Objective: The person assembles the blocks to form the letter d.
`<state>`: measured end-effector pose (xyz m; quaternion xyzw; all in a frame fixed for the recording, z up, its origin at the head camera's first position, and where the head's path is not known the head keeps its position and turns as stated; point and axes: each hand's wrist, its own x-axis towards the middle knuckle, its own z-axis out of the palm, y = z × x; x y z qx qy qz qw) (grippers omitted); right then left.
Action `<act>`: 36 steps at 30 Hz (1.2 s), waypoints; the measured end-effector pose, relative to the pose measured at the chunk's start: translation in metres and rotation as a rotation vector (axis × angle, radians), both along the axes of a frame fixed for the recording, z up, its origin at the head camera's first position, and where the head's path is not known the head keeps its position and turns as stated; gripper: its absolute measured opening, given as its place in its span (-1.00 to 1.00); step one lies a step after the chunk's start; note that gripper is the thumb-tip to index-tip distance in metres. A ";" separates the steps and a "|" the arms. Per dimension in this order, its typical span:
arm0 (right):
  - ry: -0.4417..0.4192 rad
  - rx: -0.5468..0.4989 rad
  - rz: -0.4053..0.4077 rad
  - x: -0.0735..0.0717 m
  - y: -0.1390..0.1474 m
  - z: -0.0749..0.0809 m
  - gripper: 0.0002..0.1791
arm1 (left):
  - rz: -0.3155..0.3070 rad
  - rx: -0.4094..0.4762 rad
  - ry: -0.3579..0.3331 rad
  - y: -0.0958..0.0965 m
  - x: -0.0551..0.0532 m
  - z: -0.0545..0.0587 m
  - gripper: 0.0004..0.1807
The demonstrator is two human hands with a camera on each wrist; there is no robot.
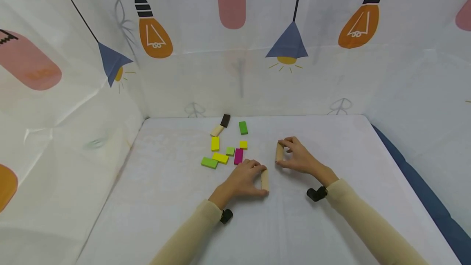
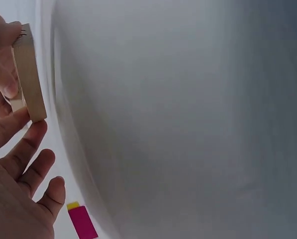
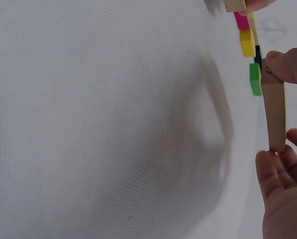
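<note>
My left hand (image 1: pixel 241 179) grips a plain wooden block (image 1: pixel 265 181) by its two ends, thumb at the near end and fingers at the far one. To the right and slightly farther back, my right hand (image 1: pixel 299 158) pinches a second wooden block (image 1: pixel 279 153) the same way. A gap separates the two blocks, which stand roughly parallel. In the left wrist view, fingertips press the end of the left block (image 2: pixel 31 82). The right wrist view has the right block (image 3: pixel 275 112) spanning thumb and fingers, with small dark marks near its thumb end.
Left of my hands lie a magenta block (image 1: pixel 238 156), several yellow blocks (image 1: pixel 215 144) and lime blocks (image 1: pixel 209 162). Behind them are a green block (image 1: pixel 243 127), a dark brown block (image 1: pixel 225 120) and a light wooden block (image 1: pixel 217 130). A patterned curtain (image 1: pixel 206 72) encloses the white table (image 1: pixel 154 199).
</note>
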<state>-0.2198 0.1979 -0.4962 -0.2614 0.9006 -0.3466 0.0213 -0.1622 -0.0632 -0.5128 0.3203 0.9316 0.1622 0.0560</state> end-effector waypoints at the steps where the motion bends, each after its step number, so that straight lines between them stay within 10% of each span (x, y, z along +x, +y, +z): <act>1: -0.001 -0.001 0.001 0.001 0.000 0.000 -0.16 | -0.003 0.006 0.007 0.002 0.001 -0.001 -0.17; 36: 0.026 -0.011 -0.003 0.006 0.009 -0.009 -0.15 | 0.157 0.112 -0.119 0.037 0.028 -0.003 -0.16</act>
